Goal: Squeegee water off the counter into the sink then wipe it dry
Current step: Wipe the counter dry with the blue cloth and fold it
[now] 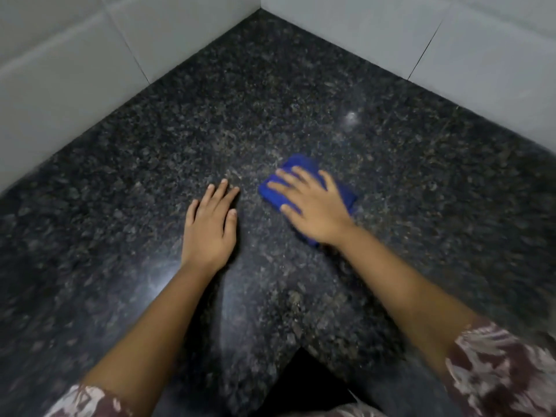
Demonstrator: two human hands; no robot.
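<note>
Nearest: two patterned maroon-and-cream sleeves, left sleeve (81,400) at the bottom left corner, right sleeve (505,371) at the bottom right. A dark gap (304,383) cuts into the bench edge between the forearms. Both forearms bare, reaching forward over the bench (150,145), a dark speckled stone top, glossy, with pale glare patches near the left wrist and further out to the right.

Mid: left hand (210,230) lies palm down, flat on the bare stone, fingers (215,195) straight and close together, thumb alongside. Its grip is opened out flat and has hold of nothing. Right hand (313,212) lies palm down on a folded blue cloth (301,165), fingers spread across the top of it, pressing it onto the bench; the grip is splayed wide, not curled round the fabric. Cloth sits just right of the left hand, apart from it, roughly mid-bench; its edges show beyond the fingertips, on both sides of the hand and under the wrist. Edges slightly blurred.

Far: bench runs back into a corner where two pale tiled walls meet, left wall (60,70), right wall (451,40), grout lines visible.
</note>
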